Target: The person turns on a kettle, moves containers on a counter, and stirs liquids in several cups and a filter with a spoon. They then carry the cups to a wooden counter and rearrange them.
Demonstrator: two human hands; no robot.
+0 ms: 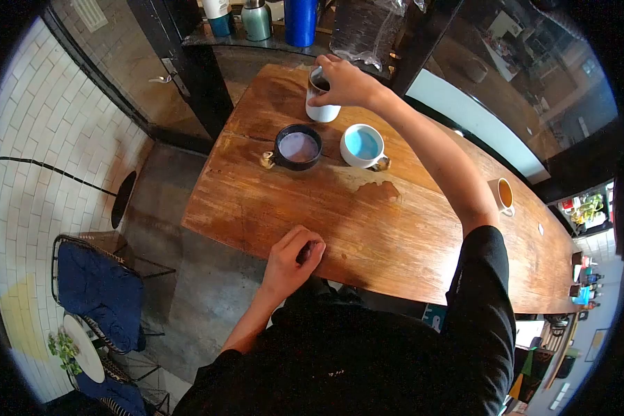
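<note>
My right hand [343,82] reaches over the back of the wooden table [256,201], its fingers wrapped round the upper part of a tall white cup [322,109] that stands upright. Just in front of that cup are a black cup [298,147] holding a pale purple drink and a white cup [362,145] holding a bright blue one. Small brownish figures decorate the handle sides of both. At the table's near edge rests my left hand [295,255], fingers curled with thumb and fingertips close together; whether anything is inside cannot be made out.
A white cup with an orange-brown inside [503,197] stands at the right. Brown liquid [379,192] is spilled mid-table. Bottles, one blue [301,22], line a ledge behind the table. A dark blue cushioned chair [97,291] stands on the floor at left.
</note>
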